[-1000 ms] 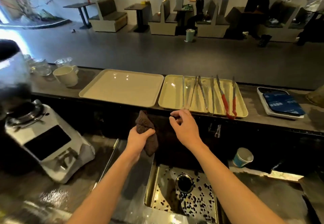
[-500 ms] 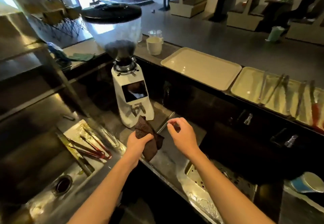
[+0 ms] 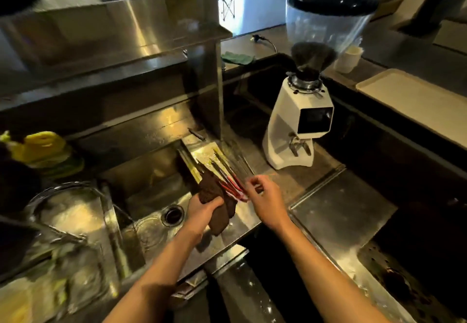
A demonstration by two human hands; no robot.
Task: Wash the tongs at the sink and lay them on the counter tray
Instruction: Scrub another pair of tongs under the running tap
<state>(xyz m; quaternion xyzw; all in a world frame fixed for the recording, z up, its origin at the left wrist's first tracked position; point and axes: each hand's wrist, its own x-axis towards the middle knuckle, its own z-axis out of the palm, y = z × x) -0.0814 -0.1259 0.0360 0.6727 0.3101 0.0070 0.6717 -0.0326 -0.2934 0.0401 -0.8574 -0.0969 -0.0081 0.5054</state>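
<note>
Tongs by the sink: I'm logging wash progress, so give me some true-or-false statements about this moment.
1. The left hand grips a brown cloth. True.
2. The right hand holds a cup. False: it reaches toward the red-handled tongs, holding no cup.
3. The tongs lie beside the sink. True.
4. The grinder stands in the sink. False: it stands on the counter to the right.

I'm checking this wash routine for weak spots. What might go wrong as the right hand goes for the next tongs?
1. The tongs lie bunched beside the sink; the right hand, reaching in with curled fingers, might snag two pairs and knock one into the basin.
2. The left hand holds the brown cloth over the pile, hiding part of it, so the grip may land badly.
</note>
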